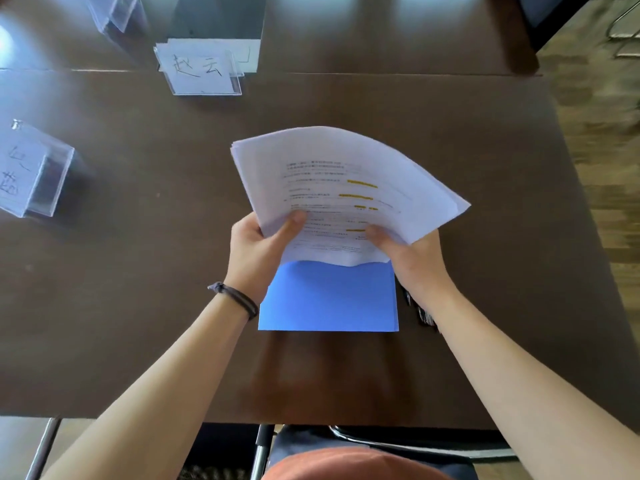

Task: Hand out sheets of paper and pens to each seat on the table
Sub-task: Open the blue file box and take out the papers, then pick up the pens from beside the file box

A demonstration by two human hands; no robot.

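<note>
A stack of white printed sheets with yellow highlighted lines is lifted above the brown table, bowed upward in the middle. My left hand grips its near left edge, thumb on top. My right hand grips the near right edge, thumb on the top sheet. A blue sheet or folder lies flat on the table under the stack. Several dark pens lie just right of the blue sheet, mostly hidden behind my right wrist.
Clear acrylic name card stands sit at the back: one with handwriting, another at the left edge, a third at top left. A chair stands at the near table edge. The table's right edge meets wood flooring.
</note>
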